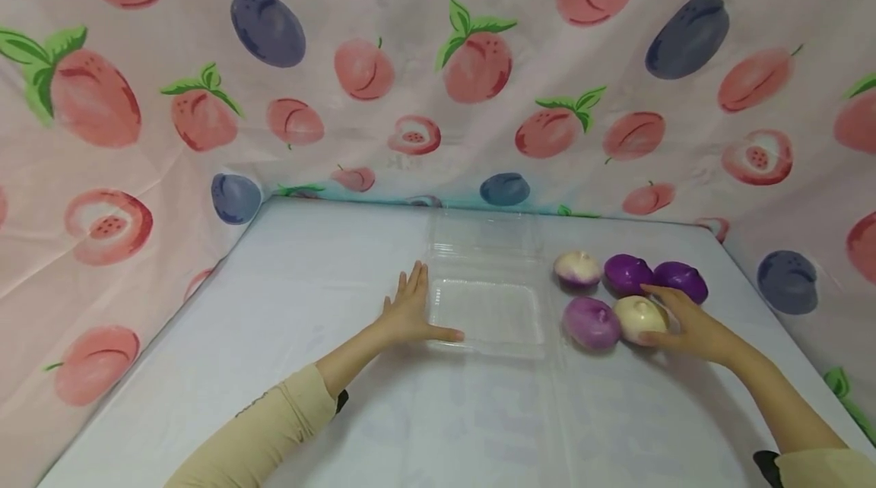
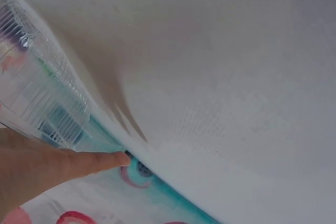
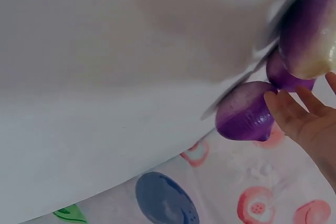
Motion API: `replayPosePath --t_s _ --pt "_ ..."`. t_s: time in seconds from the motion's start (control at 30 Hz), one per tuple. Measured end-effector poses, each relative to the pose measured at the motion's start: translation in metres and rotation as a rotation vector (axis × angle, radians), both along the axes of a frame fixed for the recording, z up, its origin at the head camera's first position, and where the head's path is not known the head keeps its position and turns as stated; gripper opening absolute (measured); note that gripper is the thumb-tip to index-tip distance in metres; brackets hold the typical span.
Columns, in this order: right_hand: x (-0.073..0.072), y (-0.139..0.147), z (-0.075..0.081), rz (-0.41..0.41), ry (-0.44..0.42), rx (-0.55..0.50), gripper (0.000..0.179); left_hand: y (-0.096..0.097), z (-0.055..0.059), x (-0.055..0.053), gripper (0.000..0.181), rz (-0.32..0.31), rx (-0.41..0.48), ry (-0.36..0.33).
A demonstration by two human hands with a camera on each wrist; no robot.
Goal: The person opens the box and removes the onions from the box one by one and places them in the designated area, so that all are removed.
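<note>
In the head view, my left hand (image 1: 405, 313) is spread at the left side of a clear plastic clamshell box (image 1: 489, 317), fingers along its edge and thumb across its near corner. My right hand (image 1: 691, 328) reaches around the right side of a pale onion (image 1: 638, 318), thumb on the near side and fingers on the far side. A light purple onion (image 1: 590, 323) lies just left of it. Behind them sit a white onion with a purple base (image 1: 577, 270) and two dark purple onions (image 1: 627, 274). In the right wrist view the fingers (image 3: 291, 114) look fairly straight beside the onions.
The box's lid (image 1: 486, 233) lies folded back, away from me. A white-covered table (image 1: 308, 267) carries everything. Fruit-printed cloth (image 1: 411, 77) hangs behind the table and along both sides.
</note>
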State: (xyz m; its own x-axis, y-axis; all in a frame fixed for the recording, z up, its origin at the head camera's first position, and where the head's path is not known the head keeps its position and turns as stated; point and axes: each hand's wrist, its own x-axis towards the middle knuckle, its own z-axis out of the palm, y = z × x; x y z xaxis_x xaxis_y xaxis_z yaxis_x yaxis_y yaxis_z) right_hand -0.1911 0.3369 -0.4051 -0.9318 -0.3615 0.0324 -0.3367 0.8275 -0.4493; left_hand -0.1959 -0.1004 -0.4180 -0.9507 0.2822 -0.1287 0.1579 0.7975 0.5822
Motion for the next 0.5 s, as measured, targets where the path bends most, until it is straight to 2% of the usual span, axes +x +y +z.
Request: replayPosePath --t_s 0.27,0.5 --pt "-0.001 -0.013 0.018 -0.008 0.108 -0.019 0.076 -0.001 0.000 0.000 0.134 -0.003 0.012 0.040" --pt "0.006 -0.026 0.022 0.070 0.146 -0.062 0.066 -0.001 -0.007 0.001 0.128 0.006 0.036 0.097"
